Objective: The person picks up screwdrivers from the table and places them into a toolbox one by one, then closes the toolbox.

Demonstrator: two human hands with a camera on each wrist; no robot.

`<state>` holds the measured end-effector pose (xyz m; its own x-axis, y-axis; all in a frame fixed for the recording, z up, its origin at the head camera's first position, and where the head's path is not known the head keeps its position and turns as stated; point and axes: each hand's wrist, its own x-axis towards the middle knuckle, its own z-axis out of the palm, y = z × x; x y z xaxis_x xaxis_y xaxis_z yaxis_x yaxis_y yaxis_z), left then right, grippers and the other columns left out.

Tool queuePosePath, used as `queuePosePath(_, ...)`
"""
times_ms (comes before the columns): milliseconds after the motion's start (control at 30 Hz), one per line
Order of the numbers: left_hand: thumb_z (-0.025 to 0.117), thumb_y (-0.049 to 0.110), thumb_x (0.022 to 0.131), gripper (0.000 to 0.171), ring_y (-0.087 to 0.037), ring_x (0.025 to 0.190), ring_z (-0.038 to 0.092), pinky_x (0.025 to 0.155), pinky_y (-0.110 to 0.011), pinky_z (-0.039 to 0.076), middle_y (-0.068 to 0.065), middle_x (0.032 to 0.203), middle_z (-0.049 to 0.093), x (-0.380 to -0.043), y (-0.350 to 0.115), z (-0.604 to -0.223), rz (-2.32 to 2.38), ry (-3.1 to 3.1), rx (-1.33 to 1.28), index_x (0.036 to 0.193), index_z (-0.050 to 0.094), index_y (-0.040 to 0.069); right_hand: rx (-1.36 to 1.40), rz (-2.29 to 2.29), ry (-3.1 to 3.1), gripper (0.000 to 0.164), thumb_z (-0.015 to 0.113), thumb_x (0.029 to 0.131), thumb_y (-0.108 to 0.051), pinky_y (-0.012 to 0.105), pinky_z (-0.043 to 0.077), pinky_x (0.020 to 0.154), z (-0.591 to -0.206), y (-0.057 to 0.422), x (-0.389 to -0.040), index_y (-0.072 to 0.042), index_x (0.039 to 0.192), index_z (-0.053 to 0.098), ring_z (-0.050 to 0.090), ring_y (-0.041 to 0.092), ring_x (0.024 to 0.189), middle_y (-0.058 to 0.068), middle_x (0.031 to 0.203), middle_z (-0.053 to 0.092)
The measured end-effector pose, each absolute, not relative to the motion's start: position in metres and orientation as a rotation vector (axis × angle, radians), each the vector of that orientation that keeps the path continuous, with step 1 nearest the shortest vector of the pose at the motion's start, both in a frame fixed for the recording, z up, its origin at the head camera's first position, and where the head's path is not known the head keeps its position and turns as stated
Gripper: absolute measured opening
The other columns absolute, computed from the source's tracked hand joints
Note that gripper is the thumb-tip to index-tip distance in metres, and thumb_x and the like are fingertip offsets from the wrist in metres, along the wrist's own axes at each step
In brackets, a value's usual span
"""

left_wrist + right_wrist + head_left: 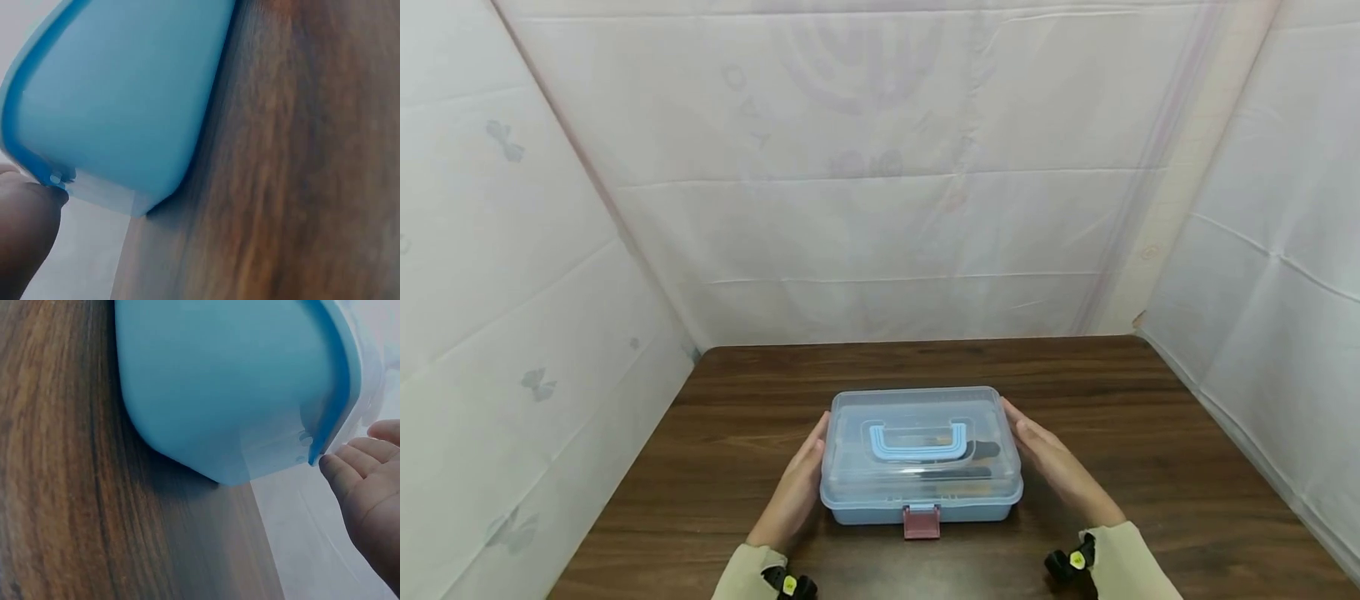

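Note:
A light-blue plastic storage box (853, 514) with a clear lid (865, 475) stands flat on the wooden table, its lid down. On the lid lies a blue carry handle (917, 452), and a pink latch (921, 523) juts from the front. Dark and tan items show dimly through the lid; I cannot tell their kind. My left hand (797, 487) is at the box's left side and my right hand (1056, 467) at its right, both with fingers extended. In the right wrist view, fingertips (334, 469) meet the rim. The left wrist view shows only part of the left hand (28, 231) at the rim.
The brown wooden table (730, 400) runs back to a pale sheet wall (880, 250). More pale sheeting stands at the left (512, 333) and right (1262, 333) edges. A black wrist strap device (790, 583) sits on each sleeve.

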<state>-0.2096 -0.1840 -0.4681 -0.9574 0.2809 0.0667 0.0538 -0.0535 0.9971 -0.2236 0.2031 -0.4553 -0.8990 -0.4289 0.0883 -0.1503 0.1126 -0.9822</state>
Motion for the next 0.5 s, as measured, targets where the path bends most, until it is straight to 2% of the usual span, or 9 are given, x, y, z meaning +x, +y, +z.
queuePosePath(67,0.028,0.043,0.104,0.067,-0.029,0.15,-0.006,0.119,-0.053,-0.002,-0.01,0.163,-0.001,-0.211,-0.183,-0.469,2.143,2.055,0.327,0.155,0.004,0.008,-0.552,-1.867,2.195,0.058,0.023,0.106,-0.04,0.003,0.028,0.1,-0.455,0.204,-0.222,-0.012,0.155,0.013,0.01,0.024,0.146,0.01,0.162,0.009)
queuePosePath(100,0.029,0.044,0.104,0.068,-0.03,0.15,-0.006,0.119,-0.054,-0.001,-0.011,0.163,-0.002,-0.211,-0.182,-0.469,2.144,2.056,0.312,0.155,0.004,0.008,-0.539,-1.864,2.211,0.058,0.024,0.106,-0.039,0.003,0.028,0.1,-0.455,0.204,-0.221,-0.012,0.155,0.014,0.011,0.025,0.146,0.01,0.162,0.01)
queuePosePath(133,0.029,0.045,0.103,0.069,-0.031,0.15,-0.006,0.119,-0.054,-0.001,-0.012,0.163,-0.002,-0.211,-0.182,-0.47,2.145,2.057,0.298,0.155,0.003,0.008,-0.541,-1.86,2.241,0.057,0.025,0.106,-0.038,0.003,0.029,0.099,-0.455,0.205,-0.219,-0.01,0.155,0.015,0.016,0.023,0.146,0.013,0.162,0.012)
queuePosePath(200,0.029,0.045,0.103,0.069,-0.032,0.149,-0.006,0.118,-0.055,0.0,-0.013,0.163,-0.002,-0.212,-0.182,-0.472,2.147,2.051,0.276,0.155,0.003,0.007,-0.55,-1.866,2.3,0.055,0.027,0.106,-0.034,0.004,0.031,0.099,-0.454,0.206,-0.217,-0.008,0.154,0.018,0.027,0.012,0.143,0.017,0.16,0.017)
queuePosePath(333,0.027,0.043,0.104,0.066,-0.031,0.149,-0.007,0.119,-0.054,0.0,-0.011,0.163,-0.002,-0.214,-0.183,-0.477,2.152,2.042,0.273,0.155,0.002,0.009,-0.603,-1.908,2.451,0.048,0.033,0.106,-0.022,0.006,0.037,0.098,-0.45,0.206,-0.208,-0.003,0.15,0.029,0.043,-0.009,0.128,0.024,0.154,0.03)
queuePosePath(400,0.027,0.044,0.104,0.066,-0.029,0.15,-0.007,0.119,-0.053,0.0,-0.009,0.163,-0.002,-0.214,-0.183,-0.478,2.149,2.038,0.276,0.155,0.003,0.011,-0.63,-1.94,2.522,0.045,0.035,0.105,-0.017,0.008,0.041,0.098,-0.446,0.205,-0.202,-0.003,0.147,0.035,0.047,-0.01,0.124,0.024,0.149,0.038)
queuePosePath(500,0.028,0.044,0.104,0.066,-0.029,0.15,-0.007,0.119,-0.054,0.0,-0.008,0.163,-0.002,-0.215,-0.183,-0.479,2.141,2.034,0.29,0.156,0.003,0.012,-0.669,-1.981,2.603,0.04,0.038,0.104,-0.011,0.012,0.045,0.096,-0.437,0.203,-0.19,-0.003,0.143,0.043,0.056,-0.003,0.116,0.02,0.137,0.054)
